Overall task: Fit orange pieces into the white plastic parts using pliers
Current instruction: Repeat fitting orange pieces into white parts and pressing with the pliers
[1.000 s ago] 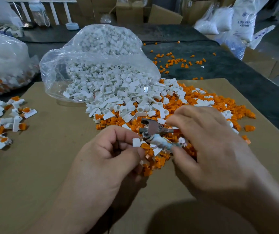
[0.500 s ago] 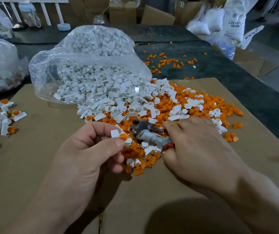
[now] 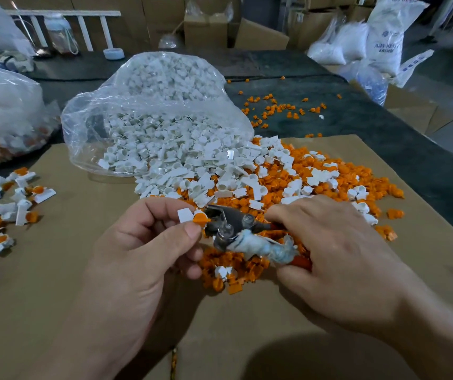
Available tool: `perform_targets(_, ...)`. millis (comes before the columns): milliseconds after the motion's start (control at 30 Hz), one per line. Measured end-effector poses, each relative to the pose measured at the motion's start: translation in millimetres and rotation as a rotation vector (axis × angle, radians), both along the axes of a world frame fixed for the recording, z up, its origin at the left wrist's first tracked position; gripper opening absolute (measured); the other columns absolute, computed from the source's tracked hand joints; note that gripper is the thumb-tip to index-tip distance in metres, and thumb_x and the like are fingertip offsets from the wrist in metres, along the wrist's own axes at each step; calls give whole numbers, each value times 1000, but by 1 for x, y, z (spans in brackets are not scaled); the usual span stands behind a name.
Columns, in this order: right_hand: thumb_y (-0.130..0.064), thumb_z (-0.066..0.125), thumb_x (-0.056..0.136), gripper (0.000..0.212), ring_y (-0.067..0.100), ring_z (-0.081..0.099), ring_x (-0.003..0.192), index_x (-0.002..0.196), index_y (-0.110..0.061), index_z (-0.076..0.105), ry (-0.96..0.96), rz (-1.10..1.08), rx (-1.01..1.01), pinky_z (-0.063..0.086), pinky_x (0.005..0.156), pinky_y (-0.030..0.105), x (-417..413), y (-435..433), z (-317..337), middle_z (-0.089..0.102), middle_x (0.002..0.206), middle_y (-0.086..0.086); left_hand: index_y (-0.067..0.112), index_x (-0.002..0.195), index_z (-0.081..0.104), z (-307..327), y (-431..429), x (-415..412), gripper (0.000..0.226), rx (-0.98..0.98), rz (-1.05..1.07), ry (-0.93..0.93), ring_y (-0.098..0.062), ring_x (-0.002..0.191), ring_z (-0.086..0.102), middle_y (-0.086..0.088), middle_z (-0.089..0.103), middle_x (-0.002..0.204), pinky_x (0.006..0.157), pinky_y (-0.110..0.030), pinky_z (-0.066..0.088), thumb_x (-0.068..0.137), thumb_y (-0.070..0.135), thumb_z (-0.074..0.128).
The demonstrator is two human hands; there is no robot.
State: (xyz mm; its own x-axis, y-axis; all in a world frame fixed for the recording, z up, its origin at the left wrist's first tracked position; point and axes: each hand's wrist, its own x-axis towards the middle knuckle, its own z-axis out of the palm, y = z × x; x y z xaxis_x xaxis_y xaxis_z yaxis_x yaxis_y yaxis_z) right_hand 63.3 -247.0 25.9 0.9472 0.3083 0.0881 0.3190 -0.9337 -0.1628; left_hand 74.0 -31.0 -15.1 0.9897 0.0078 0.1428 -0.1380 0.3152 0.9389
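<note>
My left hand [image 3: 143,242] pinches a white plastic part [image 3: 184,215] with an orange piece [image 3: 200,217] seated at its right end. My right hand [image 3: 332,250] grips the metal pliers [image 3: 230,223] by their cloth-wrapped handles; the jaws point left and close on the orange piece. Beneath both hands lies a mixed pile of loose orange pieces [image 3: 337,185] and white parts [image 3: 192,171] on the brown cardboard sheet [image 3: 55,283].
A clear plastic bag [image 3: 148,105] spills white parts onto the cardboard. Several assembled white-and-orange parts [image 3: 3,207] lie at the left edge. Another filled bag [image 3: 3,113] sits far left. Stray orange pieces [image 3: 280,108] dot the dark table behind. Boxes and sacks stand at the back.
My left hand lifted a white part with an orange piece out of the pile. The pliers swung up and their jaws came onto the orange piece.
</note>
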Motion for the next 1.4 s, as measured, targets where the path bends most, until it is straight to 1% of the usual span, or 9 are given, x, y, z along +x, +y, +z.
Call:
perform_targets(100, -57, 36, 78, 47, 13, 46, 97, 119, -37, 46, -3, -2, 46, 37, 89, 36, -2, 1, 0, 54, 102, -15, 21, 83, 74, -3, 3, 1, 39, 53, -1, -52, -13, 54, 61, -5, 61, 64, 46, -23, 48, 53, 38, 93)
perform_targets(267, -59, 31, 77, 50, 5, 42, 103, 122, -41, 42, 24, 28, 82, 35, 96, 33, -2, 0, 0, 50, 108, -21, 29, 79, 71, -2, 6, 8, 36, 217, -6, -139, -9, 51, 63, -2, 66, 60, 46, -24, 51, 65, 61, 82)
perform_targets(400, -57, 38, 79, 44, 2, 41, 104, 121, -43, 42, 28, 36, 125, 32, 99, 30, -3, -1, -1, 49, 109, -24, 29, 80, 71, -3, 8, 9, 38, 240, 11, -150, -9, 51, 63, -1, 66, 61, 46, -25, 51, 66, 64, 80)
perform_targets(533, -57, 34, 75, 50, 4, 44, 103, 120, -40, 47, 3, 30, 187, 35, 96, 29, -4, -1, -1, 53, 108, -21, 28, 83, 71, -6, 9, 8, 38, 232, 11, -170, -9, 52, 64, 0, 67, 62, 46, -25, 52, 67, 61, 81)
perform_targets(700, -57, 33, 76, 50, 7, 46, 102, 119, -38, 49, 5, 46, 159, 36, 94, 31, -4, -1, 1, 55, 106, -19, 26, 85, 72, -8, 10, 9, 37, 253, 15, -190, -10, 54, 65, -1, 68, 65, 48, -27, 52, 70, 59, 81)
perform_targets(933, -60, 30, 74, 55, 5, 44, 104, 122, -39, 47, 27, 51, 121, 34, 95, 31, -4, 0, 2, 53, 110, -20, 29, 88, 72, -13, 9, 8, 30, 249, -10, -223, -8, 57, 67, 2, 69, 67, 49, -25, 54, 75, 55, 80)
perform_targets(1100, -61, 28, 73, 56, 8, 48, 101, 119, -38, 51, 33, 49, 102, 36, 94, 34, -5, 1, 2, 56, 105, -18, 28, 96, 72, -16, 14, 9, 26, 269, -28, -244, -7, 63, 70, 3, 72, 75, 53, -25, 55, 82, 50, 78)
perform_targets(1267, -59, 28, 73, 50, 9, 49, 87, 106, -37, 58, 18, 48, 79, 42, 80, 33, -4, 2, 2, 55, 90, -17, 26, 102, 71, -20, 16, 11, 24, 283, -34, -254, -8, 67, 71, 3, 73, 80, 55, -26, 57, 87, 44, 76)
perform_targets(1400, -61, 24, 74, 44, 9, 48, 76, 84, -33, 56, 11, 56, 29, 41, 68, 29, -4, 0, 3, 52, 76, -14, 24, 105, 70, -22, 17, 11, 24, 285, -54, -254, -10, 70, 72, 2, 74, 83, 56, -27, 58, 89, 40, 76)
